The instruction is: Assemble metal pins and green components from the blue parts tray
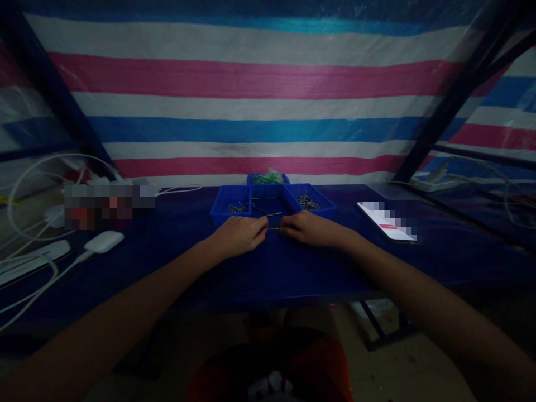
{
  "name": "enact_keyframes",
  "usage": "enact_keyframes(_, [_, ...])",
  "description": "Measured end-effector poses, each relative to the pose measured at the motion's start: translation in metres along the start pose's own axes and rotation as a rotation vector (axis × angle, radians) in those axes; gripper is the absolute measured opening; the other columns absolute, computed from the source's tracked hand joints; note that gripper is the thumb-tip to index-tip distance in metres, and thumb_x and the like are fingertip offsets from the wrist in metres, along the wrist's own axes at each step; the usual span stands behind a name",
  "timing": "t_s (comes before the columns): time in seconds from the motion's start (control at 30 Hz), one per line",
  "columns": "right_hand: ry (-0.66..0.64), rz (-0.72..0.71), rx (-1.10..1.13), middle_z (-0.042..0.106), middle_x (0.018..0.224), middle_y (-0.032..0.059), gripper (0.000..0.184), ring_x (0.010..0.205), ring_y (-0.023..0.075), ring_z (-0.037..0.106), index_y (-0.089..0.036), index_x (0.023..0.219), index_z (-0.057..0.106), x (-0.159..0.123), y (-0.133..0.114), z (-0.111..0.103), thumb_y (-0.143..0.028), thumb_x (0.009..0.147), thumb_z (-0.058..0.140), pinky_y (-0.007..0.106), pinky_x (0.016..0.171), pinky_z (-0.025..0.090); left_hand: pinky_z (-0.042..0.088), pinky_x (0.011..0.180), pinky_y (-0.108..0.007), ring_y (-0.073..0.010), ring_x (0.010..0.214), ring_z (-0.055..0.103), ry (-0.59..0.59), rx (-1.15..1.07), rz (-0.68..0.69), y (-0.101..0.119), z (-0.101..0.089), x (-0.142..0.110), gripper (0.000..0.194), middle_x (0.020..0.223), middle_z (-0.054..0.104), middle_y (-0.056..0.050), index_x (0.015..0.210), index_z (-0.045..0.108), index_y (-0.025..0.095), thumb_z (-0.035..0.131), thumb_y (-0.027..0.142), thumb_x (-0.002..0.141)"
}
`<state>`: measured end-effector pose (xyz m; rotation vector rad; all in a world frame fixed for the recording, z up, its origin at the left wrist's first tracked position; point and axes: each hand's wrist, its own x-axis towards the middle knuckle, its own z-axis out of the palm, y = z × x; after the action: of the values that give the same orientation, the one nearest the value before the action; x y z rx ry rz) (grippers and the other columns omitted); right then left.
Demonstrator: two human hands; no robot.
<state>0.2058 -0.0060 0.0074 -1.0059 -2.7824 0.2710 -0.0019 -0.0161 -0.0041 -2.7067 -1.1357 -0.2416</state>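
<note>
Left hand [245, 231] and right hand [307, 228] face each other on my feed, fingertips pinching a thin metal rod [273, 228] that bridges the gap between them over the dark-blue counter [259, 276]. Just beyond, I see a slim silvery stick [275, 214] by the left fingers; whether they grip it, I cannot tell. Behind stand two blue plastic bins [232, 193] of small metal pieces [307, 201], and well to the right lies a flat, lit phone [383, 220].

A pink, white and blue striped sheet [259, 78] hangs behind a blue table [251, 273] in dim light.
</note>
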Motion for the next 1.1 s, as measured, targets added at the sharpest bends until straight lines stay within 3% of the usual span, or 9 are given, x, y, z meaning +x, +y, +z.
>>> enact_keyframes(0.37, [0.008,0.040,0.082,0.054,0.064,-0.0003,0.006,0.054,0.0090,0.047,-0.015,0.083,0.050,-0.0002,-0.0044,-0.0010,-0.019,0.078,0.049,0.022,0.052,0.034,0.031,0.053,-0.023,-0.0112,0.064,0.053,0.038,-0.047,0.065,-0.0013,-0.0005,-0.0005,0.008,0.079,0.058,0.000,0.081,0.048,0.018,0.041,0.021,0.082])
enact_keyframes(0.7, [0.030,0.017,0.086,0.052,0.063,-0.0017,0.004,0.054,0.0088,0.047,-0.017,0.081,0.047,-0.0008,-0.0038,-0.0005,-0.018,0.078,0.049,0.021,0.051,0.032,0.032,0.053,-0.023,-0.0110,0.064,0.053,0.047,-0.046,0.071,-0.0025,0.0015,0.0005,0.007,0.079,0.058,0.000,0.083,0.048,0.018,0.042,0.021,0.083])
enact_keyframes(1.1, [0.032,0.039,-0.008,0.056,0.064,0.0022,0.023,0.054,0.0096,0.049,-0.014,0.082,0.054,0.0008,-0.0013,0.0009,-0.027,0.089,0.036,0.022,0.054,0.035,0.037,0.057,-0.026,-0.0157,0.075,0.058,0.062,0.055,0.034,-0.0009,0.0029,0.0004,0.022,0.082,0.061,-0.002,0.086,0.051,0.017,0.031,0.027,0.089])
